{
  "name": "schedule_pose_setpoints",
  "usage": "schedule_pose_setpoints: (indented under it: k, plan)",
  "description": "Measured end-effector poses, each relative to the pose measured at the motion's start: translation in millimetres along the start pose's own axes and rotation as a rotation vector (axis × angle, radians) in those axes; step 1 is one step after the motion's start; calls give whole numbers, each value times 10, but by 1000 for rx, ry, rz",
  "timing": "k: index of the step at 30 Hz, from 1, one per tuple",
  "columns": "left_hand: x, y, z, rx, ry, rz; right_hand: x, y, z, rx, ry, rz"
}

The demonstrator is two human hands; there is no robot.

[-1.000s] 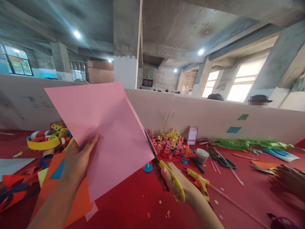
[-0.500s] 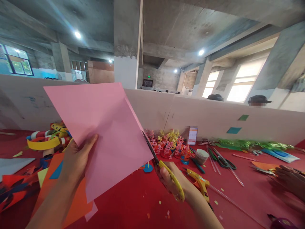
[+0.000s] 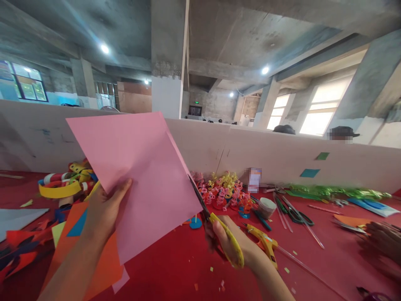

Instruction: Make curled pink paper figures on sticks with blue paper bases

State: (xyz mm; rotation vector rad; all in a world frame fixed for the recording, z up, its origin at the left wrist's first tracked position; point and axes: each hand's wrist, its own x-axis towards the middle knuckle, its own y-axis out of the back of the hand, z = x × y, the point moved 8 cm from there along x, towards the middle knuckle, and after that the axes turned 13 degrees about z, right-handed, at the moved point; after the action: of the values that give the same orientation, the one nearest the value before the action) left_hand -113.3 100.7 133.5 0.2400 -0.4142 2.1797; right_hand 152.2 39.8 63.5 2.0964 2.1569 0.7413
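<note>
My left hand pinches a large sheet of pink paper by its left edge, thumb on the face towards me. The sheet is held up above the table. In my right hand is a pair of scissors with yellow handles, fingers wrapped round them. The dark blades lie along the sheet's right edge, where a narrow strip stands partly cut from the rest. Orange paper with a blue piece lies on the table below my left hand.
Pink and yellow curled paper pieces stand behind the scissors. A yellow glue gun, a white cup and green-handled scissors lie to the right. Another person's hand is at the far right. A white partition runs behind the red table.
The pink sheet and both hands appear shifted slightly right and down, along with the whole scene. The scissors stay at the sheet's right edge; the grips are unchanged.
</note>
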Motion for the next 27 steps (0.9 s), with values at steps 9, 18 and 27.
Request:
schedule_pose_setpoints:
  k: [9, 18, 27]
  plan:
    - [-54, -124, -228, -20, 135, -96, 24, 5, 66, -100, 70, -26]
    - [-58, -113, -166, -37, 81, -95, 90, -38, 155, 134, 12, 61]
    - [-50, -78, -125, -13, 28, -78, 112, -83, 150, 201, 7, 92]
